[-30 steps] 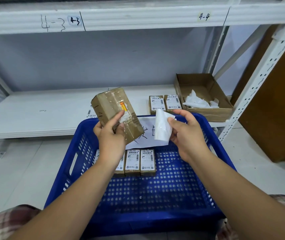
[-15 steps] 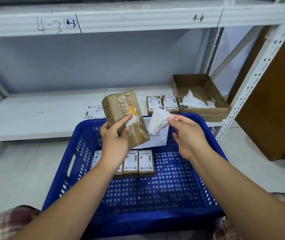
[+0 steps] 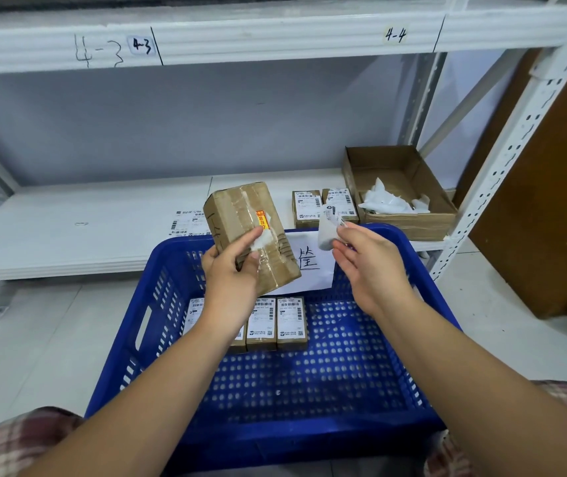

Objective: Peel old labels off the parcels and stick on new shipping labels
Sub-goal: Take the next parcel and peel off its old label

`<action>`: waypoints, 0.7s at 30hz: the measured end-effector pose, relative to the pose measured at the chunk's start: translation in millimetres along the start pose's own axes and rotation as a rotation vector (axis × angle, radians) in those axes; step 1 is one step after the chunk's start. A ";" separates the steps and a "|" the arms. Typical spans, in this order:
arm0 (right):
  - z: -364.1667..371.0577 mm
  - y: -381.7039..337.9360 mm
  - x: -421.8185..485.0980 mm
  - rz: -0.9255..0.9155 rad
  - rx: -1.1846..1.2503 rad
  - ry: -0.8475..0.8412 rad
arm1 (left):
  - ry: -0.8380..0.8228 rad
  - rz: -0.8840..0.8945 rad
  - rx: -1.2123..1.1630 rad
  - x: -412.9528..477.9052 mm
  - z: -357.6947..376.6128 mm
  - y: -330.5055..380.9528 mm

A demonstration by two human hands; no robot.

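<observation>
Middle of the job as far as I can tell. The left hand (image 3: 230, 280) grips a taped brown parcel (image 3: 240, 218), held up tilted over the far edge of the blue crate (image 3: 275, 449) just left of frame centre, with the thumb across its face. The right hand (image 3: 368, 266), just right of centre, pinches a crumpled white label (image 3: 328, 228) between thumb and fingertips, clear of the parcel, so I'd say the old one is basically off. A ragged white scrap (image 3: 264, 241) sits on the parcel right by the thumb, plus a small orange sticker (image 3: 262, 218), so there may be a bit more picking to do. No new label on this one yet. Three labelled parcels (image 3: 290, 323) lie side by side in the crate and two more (image 3: 306, 208) stand on the shelf (image 3: 68, 232) behind it. I'd guess those are finished, but I can't read the print to tell old from new. The cardboard box (image 3: 409, 227) at right centre holds white scraps (image 3: 388, 201), probably the bin for this label. Loose label sheets (image 3: 185, 222) lie on the shelf, partly hidden behind the parcel. The left wrist covers part of the leftmost parcel in the crate, and the parcel's back can't be seen.
</observation>
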State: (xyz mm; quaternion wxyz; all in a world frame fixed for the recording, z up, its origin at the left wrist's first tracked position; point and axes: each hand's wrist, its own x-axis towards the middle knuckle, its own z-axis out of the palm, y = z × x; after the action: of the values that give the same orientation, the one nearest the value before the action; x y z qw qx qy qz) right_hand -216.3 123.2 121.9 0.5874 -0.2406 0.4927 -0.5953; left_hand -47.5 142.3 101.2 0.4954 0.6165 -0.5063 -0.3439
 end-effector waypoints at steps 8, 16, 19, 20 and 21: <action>-3.8 7.0 6.9 -0.263 -0.289 0.078 | 0.042 0.075 -0.069 5.9 5.9 -10.3; -12.3 14.8 35.0 -0.320 -0.390 0.216 | -0.027 0.022 -0.230 16.2 19.9 -1.7; -17.7 18.3 55.6 -0.312 -0.463 0.269 | 0.017 -0.194 -0.389 29.5 29.0 -0.8; -19.9 17.7 64.3 -0.312 -0.487 0.291 | 0.016 -0.282 -0.444 35.7 32.7 -1.9; -22.4 16.3 73.6 -0.318 -0.513 0.313 | 0.006 -0.356 -0.488 41.6 36.3 -3.1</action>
State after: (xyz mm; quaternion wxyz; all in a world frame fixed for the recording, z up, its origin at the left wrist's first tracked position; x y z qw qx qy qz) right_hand -242.4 64.0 77.2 0.3249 -0.3600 0.6670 -0.5657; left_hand -69.8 92.6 91.5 0.5624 0.5594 -0.2909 -0.5350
